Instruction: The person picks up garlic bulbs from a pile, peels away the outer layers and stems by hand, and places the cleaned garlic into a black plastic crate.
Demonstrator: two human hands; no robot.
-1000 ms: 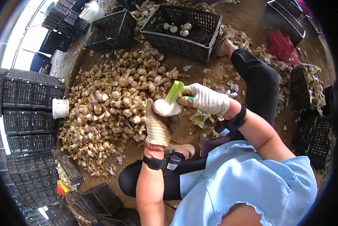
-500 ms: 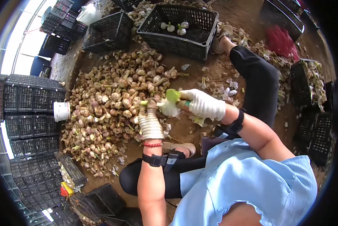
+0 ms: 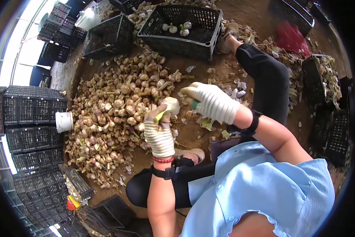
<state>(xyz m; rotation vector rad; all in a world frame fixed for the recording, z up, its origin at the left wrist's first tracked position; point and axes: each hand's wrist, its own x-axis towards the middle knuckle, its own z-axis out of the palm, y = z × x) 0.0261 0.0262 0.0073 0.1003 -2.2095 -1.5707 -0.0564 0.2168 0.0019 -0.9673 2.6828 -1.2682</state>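
My left hand (image 3: 159,132), in a soiled white striped glove, grips a garlic bulb (image 3: 170,106). The bulb's pale side faces up and its green stem lies along my fingers. To the right, apart from the bulb, is my gloved right hand (image 3: 215,103) with its fingers curled together. A small teal piece (image 3: 194,104) shows at those fingers; what it belongs to is hidden. Beneath and beyond my left hand spreads a large heap of unpeeled garlic (image 3: 118,106). Several cleaned white bulbs (image 3: 184,31) sit inside a black plastic crate (image 3: 177,45) ahead.
Another black crate (image 3: 108,39) stands left of the first. Stacked black crates (image 3: 35,104) line the left side, with a white bucket (image 3: 64,122) beside them. A red mesh bag (image 3: 292,39) and a crate of husks (image 3: 323,79) lie right. Peelings litter the floor.
My right hand has come away from the bulb. The leafy green outer piece no longer shows on it. My left hand has turned the bulb upward, its stem now against my fingers.
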